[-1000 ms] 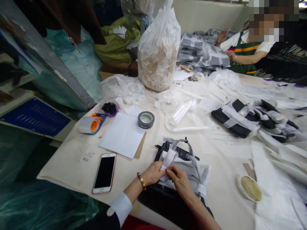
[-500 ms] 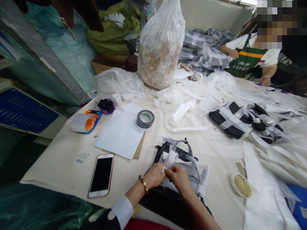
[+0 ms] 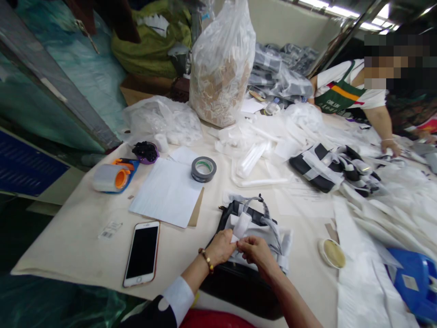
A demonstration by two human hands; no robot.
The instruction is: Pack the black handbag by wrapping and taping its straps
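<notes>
A black handbag (image 3: pixel 239 278) lies at the table's near edge, its handles and top wrapped in white paper and foam. My left hand (image 3: pixel 221 247) and my right hand (image 3: pixel 256 252) meet over the bag. Both pinch a white paper strip (image 3: pixel 241 224) that stands up from the bag's handle. A beaded bracelet sits on my left wrist.
A phone (image 3: pixel 142 252) lies left of the bag, with a white sheet (image 3: pixel 167 191), grey tape roll (image 3: pixel 204 169) and orange tape dispenser (image 3: pixel 112 176) beyond. A big plastic bag (image 3: pixel 221 64) stands at the back. Another wrapped black bag (image 3: pixel 332 171), a round dish (image 3: pixel 332 253), and a co-worker's hand (image 3: pixel 391 146) are on the right.
The view has swung left and down a little. The co-worker at the far right has reached a hand out over the table. My hands stay pinched on the strip.
</notes>
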